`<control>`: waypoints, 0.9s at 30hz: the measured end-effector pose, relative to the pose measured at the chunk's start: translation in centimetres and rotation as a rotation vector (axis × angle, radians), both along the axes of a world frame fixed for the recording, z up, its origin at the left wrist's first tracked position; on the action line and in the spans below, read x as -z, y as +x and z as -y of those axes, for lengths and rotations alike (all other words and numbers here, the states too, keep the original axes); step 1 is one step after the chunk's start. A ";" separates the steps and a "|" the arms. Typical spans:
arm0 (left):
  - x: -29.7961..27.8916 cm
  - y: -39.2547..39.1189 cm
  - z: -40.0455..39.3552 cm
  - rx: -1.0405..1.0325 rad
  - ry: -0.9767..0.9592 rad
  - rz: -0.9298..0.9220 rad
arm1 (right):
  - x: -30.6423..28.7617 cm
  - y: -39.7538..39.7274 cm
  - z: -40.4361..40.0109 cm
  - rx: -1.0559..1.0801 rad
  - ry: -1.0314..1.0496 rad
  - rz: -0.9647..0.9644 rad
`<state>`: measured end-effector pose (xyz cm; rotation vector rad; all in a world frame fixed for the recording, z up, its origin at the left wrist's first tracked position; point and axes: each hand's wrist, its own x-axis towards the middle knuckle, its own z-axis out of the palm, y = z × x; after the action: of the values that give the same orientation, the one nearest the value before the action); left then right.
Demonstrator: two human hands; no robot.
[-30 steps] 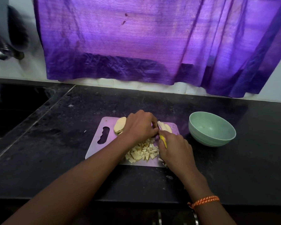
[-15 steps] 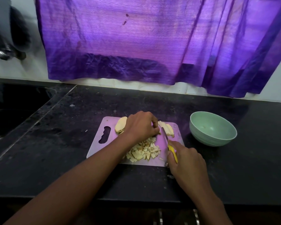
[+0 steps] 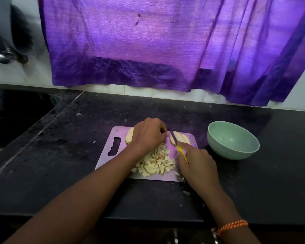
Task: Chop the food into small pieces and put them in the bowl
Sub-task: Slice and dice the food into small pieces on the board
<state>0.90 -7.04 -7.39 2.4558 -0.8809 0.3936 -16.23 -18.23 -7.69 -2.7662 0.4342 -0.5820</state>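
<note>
The right hand (image 3: 195, 162) grips a knife (image 3: 179, 147) over the cutting board (image 3: 109, 155); the left hand (image 3: 148, 136) curls over a food slice (image 3: 129, 138), beside chopped pieces (image 3: 155, 163).

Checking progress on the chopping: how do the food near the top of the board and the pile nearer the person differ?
The slices are long, whole pieces at the board's far edge; the chopped pile is small bits heaped nearer the person. The knife rests on the slices; the pile lies untouched. Both are pale and on the board, not in the bowl.
</note>
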 end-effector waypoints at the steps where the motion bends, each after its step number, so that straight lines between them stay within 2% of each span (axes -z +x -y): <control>1: 0.1 0.0 0.1 0.005 0.006 -0.007 | -0.1 0.1 0.0 0.002 -0.005 -0.006; 12: 0.2 -0.5 0.4 0.109 0.031 -0.031 | 0.3 0.7 0.6 -0.046 -0.018 -0.054; 17: 0.0 -0.8 0.7 0.082 0.048 0.039 | 0.4 0.3 0.2 -0.037 -0.035 -0.034; 27: -0.2 -0.9 0.7 0.080 0.071 -0.005 | 1.0 -3.0 0.2 -0.029 -0.028 -0.030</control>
<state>-0.03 -7.71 -7.15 2.4748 -1.0037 0.3335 -19.26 -18.40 -8.73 -2.8061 0.3947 -0.5451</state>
